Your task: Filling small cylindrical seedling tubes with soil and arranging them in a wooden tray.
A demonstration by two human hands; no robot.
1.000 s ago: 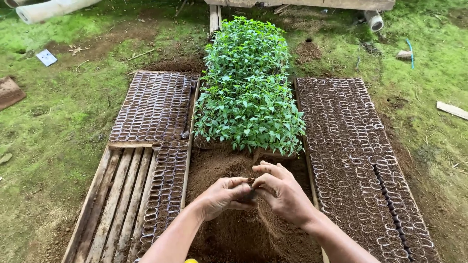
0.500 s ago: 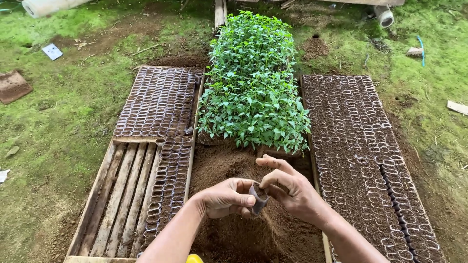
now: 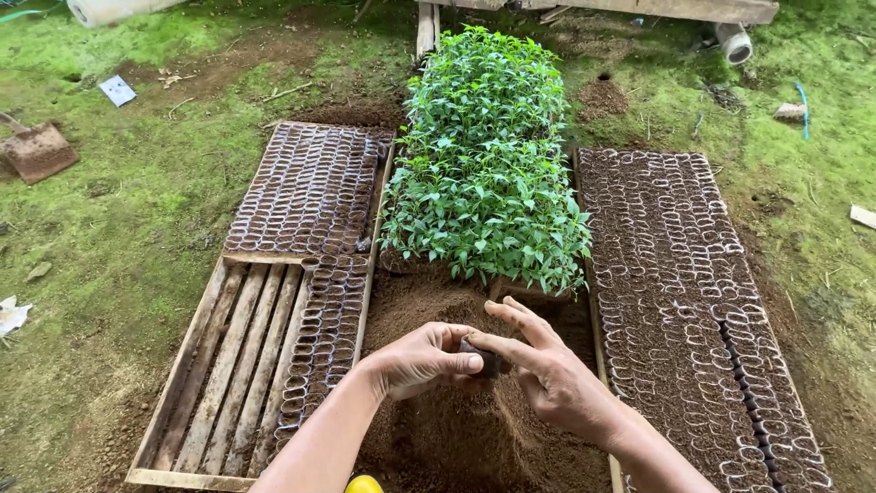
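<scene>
Our left hand [image 3: 422, 358] and right hand [image 3: 547, 379] pinch one small soil-filled pot [image 3: 482, 358] between them; loose grip could spill soil onto the heap [image 3: 438, 429] at 6 o'clock.

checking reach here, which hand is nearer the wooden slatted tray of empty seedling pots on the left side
Left. The left hand is just right of the wooden slatted tray of empty seedling pots, over the brown soil heap. The right hand is farther right, beyond the left one.

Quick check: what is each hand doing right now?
Left hand: closed on the small dark pot.
Right hand: fingers pinch the same pot; the others are spread.
</scene>
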